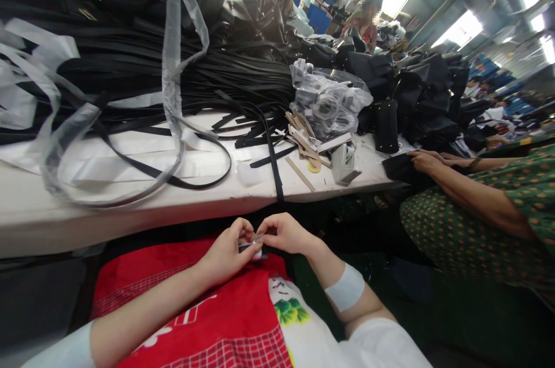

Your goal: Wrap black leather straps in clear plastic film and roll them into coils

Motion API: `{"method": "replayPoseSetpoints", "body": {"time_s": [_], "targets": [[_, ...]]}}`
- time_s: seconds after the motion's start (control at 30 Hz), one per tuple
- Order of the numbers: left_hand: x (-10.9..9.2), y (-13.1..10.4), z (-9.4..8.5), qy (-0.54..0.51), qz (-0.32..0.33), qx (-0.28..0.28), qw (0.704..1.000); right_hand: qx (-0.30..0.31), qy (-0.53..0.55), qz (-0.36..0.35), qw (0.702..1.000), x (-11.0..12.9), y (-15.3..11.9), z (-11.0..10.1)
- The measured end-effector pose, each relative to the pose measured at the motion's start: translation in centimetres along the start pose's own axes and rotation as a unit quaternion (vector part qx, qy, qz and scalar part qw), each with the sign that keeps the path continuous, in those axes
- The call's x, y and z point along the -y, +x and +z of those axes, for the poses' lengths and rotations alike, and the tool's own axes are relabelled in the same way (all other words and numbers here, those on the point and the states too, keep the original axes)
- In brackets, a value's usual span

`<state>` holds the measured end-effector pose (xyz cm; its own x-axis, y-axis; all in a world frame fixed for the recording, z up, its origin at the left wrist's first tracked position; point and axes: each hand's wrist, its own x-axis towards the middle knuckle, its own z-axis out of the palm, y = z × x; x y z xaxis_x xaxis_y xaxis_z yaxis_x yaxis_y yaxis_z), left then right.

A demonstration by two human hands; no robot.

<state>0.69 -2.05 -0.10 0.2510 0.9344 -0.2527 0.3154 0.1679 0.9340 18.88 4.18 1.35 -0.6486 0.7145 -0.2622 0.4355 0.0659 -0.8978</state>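
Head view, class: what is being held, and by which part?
The left hand and right hand pinch a small dark-and-white piece between them; it is too covered to tell which part.

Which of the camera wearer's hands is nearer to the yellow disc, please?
Right: in the picture, the right hand is below and left of the yellow disc; the left hand is farther left.

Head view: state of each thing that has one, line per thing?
Left hand, pinching small piece
Right hand, pinching same piece
Small piece, held, mostly hidden
Black strap, draped over table edge
Translucent plastic strip, looped
Clear plastic bag, bulging; mouth unclear
Black bags, heaped
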Motion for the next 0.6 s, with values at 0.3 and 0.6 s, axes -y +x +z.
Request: {"method": "replayPoseSetpoints", "body": {"time_s": [0.3,0.6], "targets": [[-2.4,4.1,-4.3,-0.155,-0.055,0.120,0.979,-0.072,-0.238,-0.220,0.943,2.8,-1.1,-1.4],[-2.9,6.0,-4.0,-0.231,-0.095,0.053,0.967,-0.281,-0.303,-0.229,0.882,1.4,-1.8,-4.8]]}}
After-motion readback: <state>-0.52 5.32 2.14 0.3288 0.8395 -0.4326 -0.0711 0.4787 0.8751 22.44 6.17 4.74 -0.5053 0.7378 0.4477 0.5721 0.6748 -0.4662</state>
